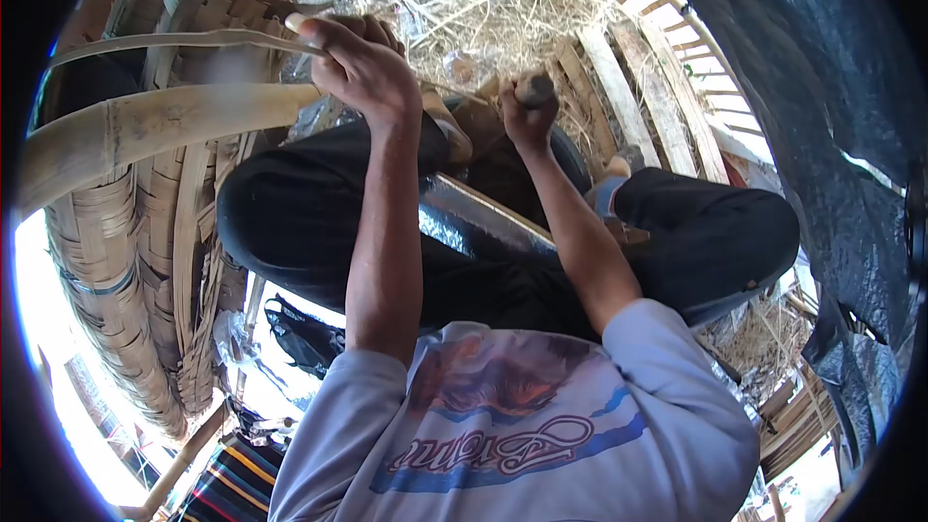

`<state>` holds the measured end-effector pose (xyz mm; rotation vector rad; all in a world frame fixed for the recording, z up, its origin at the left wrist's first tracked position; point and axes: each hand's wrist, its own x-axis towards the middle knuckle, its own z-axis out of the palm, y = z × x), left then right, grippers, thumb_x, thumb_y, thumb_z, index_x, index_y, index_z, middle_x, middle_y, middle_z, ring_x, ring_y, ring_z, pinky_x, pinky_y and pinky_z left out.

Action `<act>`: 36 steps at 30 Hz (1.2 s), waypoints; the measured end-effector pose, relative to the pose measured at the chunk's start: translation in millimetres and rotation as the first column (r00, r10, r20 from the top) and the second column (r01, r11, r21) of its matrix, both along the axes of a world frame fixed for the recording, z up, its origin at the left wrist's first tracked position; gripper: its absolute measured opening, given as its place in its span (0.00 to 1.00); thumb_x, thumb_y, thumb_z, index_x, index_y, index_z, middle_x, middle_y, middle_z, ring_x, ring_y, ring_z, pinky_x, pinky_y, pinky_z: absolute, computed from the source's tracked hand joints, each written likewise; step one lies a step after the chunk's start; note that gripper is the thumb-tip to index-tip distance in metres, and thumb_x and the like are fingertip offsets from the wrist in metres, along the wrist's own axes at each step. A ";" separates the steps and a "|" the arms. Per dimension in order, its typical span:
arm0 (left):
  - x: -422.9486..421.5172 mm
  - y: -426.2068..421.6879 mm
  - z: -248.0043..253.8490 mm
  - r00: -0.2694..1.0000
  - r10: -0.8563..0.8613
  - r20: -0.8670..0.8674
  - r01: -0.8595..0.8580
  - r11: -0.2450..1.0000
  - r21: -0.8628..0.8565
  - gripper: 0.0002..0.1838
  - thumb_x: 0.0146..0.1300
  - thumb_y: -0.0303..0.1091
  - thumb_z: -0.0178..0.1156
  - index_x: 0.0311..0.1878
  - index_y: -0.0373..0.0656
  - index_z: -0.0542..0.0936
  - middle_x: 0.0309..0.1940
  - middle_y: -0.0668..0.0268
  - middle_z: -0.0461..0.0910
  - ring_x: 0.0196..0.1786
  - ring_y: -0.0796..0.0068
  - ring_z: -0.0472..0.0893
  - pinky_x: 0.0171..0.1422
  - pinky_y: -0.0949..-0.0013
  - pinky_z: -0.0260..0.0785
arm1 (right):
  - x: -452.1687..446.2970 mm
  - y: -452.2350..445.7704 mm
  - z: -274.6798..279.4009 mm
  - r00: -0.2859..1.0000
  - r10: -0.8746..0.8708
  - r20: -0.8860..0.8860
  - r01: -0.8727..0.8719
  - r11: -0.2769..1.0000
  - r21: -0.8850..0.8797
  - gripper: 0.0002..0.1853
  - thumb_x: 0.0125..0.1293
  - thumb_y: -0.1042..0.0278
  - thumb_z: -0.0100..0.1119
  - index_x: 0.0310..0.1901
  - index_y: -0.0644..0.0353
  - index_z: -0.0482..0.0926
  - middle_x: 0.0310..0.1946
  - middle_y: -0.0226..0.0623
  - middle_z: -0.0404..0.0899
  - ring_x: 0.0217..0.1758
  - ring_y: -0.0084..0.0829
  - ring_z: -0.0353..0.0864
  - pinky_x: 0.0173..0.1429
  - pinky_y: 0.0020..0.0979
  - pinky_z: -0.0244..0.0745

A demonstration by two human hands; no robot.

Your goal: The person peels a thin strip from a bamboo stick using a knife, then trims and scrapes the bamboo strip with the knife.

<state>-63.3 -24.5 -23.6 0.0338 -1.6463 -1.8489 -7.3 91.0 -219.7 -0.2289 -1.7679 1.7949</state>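
My left hand (367, 68) is raised above my left knee, its fingers closed round a thin bamboo strip (203, 39) that runs out to the left. Just under that strip, a thick bamboo pole (174, 116) passes close to the wrist. My right hand (530, 116) is closed on a wooden handle (534, 90) with its rounded end facing up; whatever the handle joins is hidden. Between the hands a narrow light strip (459, 93) shows, and I cannot tell which hand it belongs to. Below them a flat, shiny, dark-edged piece (493, 213) lies across my lap.
Woven bamboo panels (121, 261) stand at my left. Pale shavings (483, 10) cover the ground ahead. Wooden slats (638, 87) lie ahead to the right, and dark plastic sheeting (812, 77) hangs at the right. A black bag (304, 333) lies by my left hip.
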 end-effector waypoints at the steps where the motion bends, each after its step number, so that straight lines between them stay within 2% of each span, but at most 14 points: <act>1: -3.4 -1.5 -1.0 0.999 0.036 0.016 -0.036 0.999 0.013 0.30 0.73 0.58 0.32 0.16 0.52 0.50 0.08 0.76 0.49 0.11 0.85 0.48 0.14 0.77 0.41 | -5.6 -0.3 4.8 1.000 0.019 0.024 -0.020 0.999 0.044 0.07 0.56 0.73 0.63 0.27 0.59 0.73 0.18 0.29 0.74 0.22 0.20 0.75 0.28 0.24 0.69; 5: -3.3 3.1 7.6 1.000 -0.010 -0.020 0.009 1.000 -0.006 0.30 0.73 0.58 0.31 0.16 0.52 0.49 0.08 0.76 0.48 0.11 0.85 0.46 0.14 0.76 0.41 | -4.1 18.4 15.4 0.999 0.021 0.032 -0.024 0.996 0.081 0.08 0.54 0.73 0.66 0.27 0.60 0.73 0.19 0.27 0.75 0.23 0.18 0.76 0.28 0.24 0.70; 8: 1.4 -0.4 3.2 0.997 -0.049 -0.056 0.051 0.998 0.039 0.29 0.74 0.54 0.37 0.17 0.49 0.53 0.11 0.78 0.50 0.13 0.87 0.48 0.16 0.78 0.42 | -17.5 19.7 71.4 0.998 -0.065 0.002 0.063 0.953 -0.296 0.09 0.57 0.75 0.66 0.27 0.62 0.73 0.18 0.29 0.74 0.22 0.17 0.75 0.25 0.20 0.68; 9: 3.9 -1.4 4.9 0.993 -0.094 -0.071 0.097 0.994 0.042 0.28 0.74 0.53 0.37 0.18 0.49 0.54 0.11 0.77 0.51 0.13 0.88 0.48 0.16 0.78 0.42 | -16.7 21.8 112.4 0.989 0.070 -0.127 -0.117 0.903 -0.414 0.08 0.58 0.76 0.64 0.27 0.61 0.73 0.18 0.28 0.74 0.22 0.16 0.74 0.23 0.19 0.66; 11: 3.8 0.3 5.6 0.998 -0.054 -0.039 0.057 0.995 0.085 0.28 0.74 0.54 0.37 0.18 0.49 0.54 0.10 0.77 0.51 0.13 0.88 0.49 0.16 0.78 0.42 | -18.5 19.0 114.0 0.998 0.029 -0.060 -0.048 0.935 -0.352 0.10 0.57 0.74 0.66 0.25 0.60 0.72 0.16 0.28 0.74 0.19 0.15 0.73 0.22 0.22 0.66; 12: 4.9 0.0 5.1 0.998 -0.052 -0.040 0.055 0.995 0.083 0.28 0.74 0.54 0.37 0.18 0.49 0.54 0.10 0.77 0.51 0.13 0.88 0.49 0.16 0.78 0.42 | -17.8 16.9 70.4 0.995 0.034 -0.091 -0.040 0.997 -0.066 0.10 0.57 0.73 0.65 0.24 0.60 0.72 0.16 0.28 0.73 0.17 0.16 0.72 0.22 0.23 0.65; 17: 1.5 0.8 2.2 0.998 -0.043 -0.042 0.047 0.994 0.096 0.28 0.73 0.55 0.37 0.18 0.49 0.54 0.09 0.77 0.50 0.13 0.88 0.49 0.16 0.79 0.42 | 2.1 15.3 5.9 0.989 0.030 0.141 -0.033 0.999 0.017 0.09 0.55 0.75 0.67 0.24 0.59 0.74 0.21 0.25 0.75 0.23 0.18 0.75 0.28 0.23 0.68; 23: 0.8 -1.5 2.5 1.000 -0.010 -0.001 0.010 1.000 -0.009 0.30 0.72 0.60 0.30 0.17 0.51 0.51 0.07 0.75 0.49 0.10 0.85 0.49 0.13 0.77 0.39 | -26.5 33.7 88.0 0.992 -0.015 -0.125 -0.040 0.904 -0.425 0.09 0.59 0.80 0.62 0.35 0.61 0.70 0.23 0.34 0.76 0.23 0.23 0.75 0.28 0.28 0.75; 26: 4.7 -1.5 5.0 0.999 -0.033 0.038 0.033 0.999 -0.010 0.30 0.72 0.60 0.29 0.16 0.51 0.51 0.07 0.75 0.49 0.10 0.85 0.49 0.13 0.77 0.39 | -27.4 34.0 127.5 0.985 0.003 -0.170 -0.058 0.946 -0.320 0.09 0.59 0.82 0.60 0.36 0.61 0.69 0.23 0.35 0.75 0.24 0.26 0.76 0.30 0.29 0.76; 28: 1.4 -4.0 2.9 0.999 -0.044 0.000 0.044 0.999 -0.010 0.30 0.73 0.59 0.29 0.16 0.52 0.51 0.07 0.75 0.49 0.10 0.85 0.49 0.13 0.77 0.40 | -11.7 11.7 83.7 0.992 0.091 0.085 -0.047 0.906 -0.420 0.09 0.57 0.82 0.61 0.31 0.61 0.70 0.23 0.34 0.75 0.24 0.25 0.75 0.32 0.29 0.75; 29: 3.2 -3.1 3.3 0.999 -0.047 -0.003 0.047 0.999 -0.004 0.30 0.73 0.59 0.29 0.16 0.52 0.51 0.07 0.75 0.49 0.10 0.85 0.49 0.13 0.77 0.40 | 0.3 4.6 9.4 0.998 -0.014 0.062 -0.010 0.929 0.371 0.09 0.56 0.77 0.63 0.24 0.60 0.71 0.23 0.31 0.76 0.23 0.23 0.74 0.29 0.26 0.70; 30: 4.2 -1.4 3.8 0.999 -0.032 0.014 0.031 0.999 0.018 0.30 0.73 0.59 0.30 0.16 0.51 0.51 0.07 0.75 0.49 0.10 0.85 0.49 0.13 0.76 0.40 | 3.7 -3.0 -2.9 0.994 -0.089 -0.062 0.093 0.994 0.060 0.10 0.53 0.68 0.65 0.23 0.59 0.73 0.14 0.29 0.72 0.19 0.21 0.72 0.25 0.27 0.68; 34: 9.4 -4.4 0.0 1.000 -0.027 0.004 0.027 0.999 -0.028 0.30 0.73 0.59 0.30 0.17 0.51 0.51 0.07 0.75 0.49 0.10 0.85 0.49 0.12 0.76 0.42 | 3.0 11.1 -13.3 0.971 0.107 0.213 -0.111 0.994 0.004 0.09 0.53 0.71 0.66 0.24 0.59 0.73 0.16 0.27 0.73 0.18 0.19 0.71 0.26 0.24 0.68; 36: 0.5 1.5 6.3 1.000 -0.007 0.017 0.007 1.000 0.006 0.30 0.73 0.59 0.30 0.16 0.51 0.51 0.07 0.75 0.49 0.10 0.84 0.48 0.13 0.76 0.41 | -12.9 16.5 14.8 0.998 0.031 0.047 -0.030 0.999 -0.020 0.10 0.53 0.76 0.65 0.22 0.60 0.71 0.18 0.29 0.74 0.19 0.20 0.72 0.27 0.24 0.70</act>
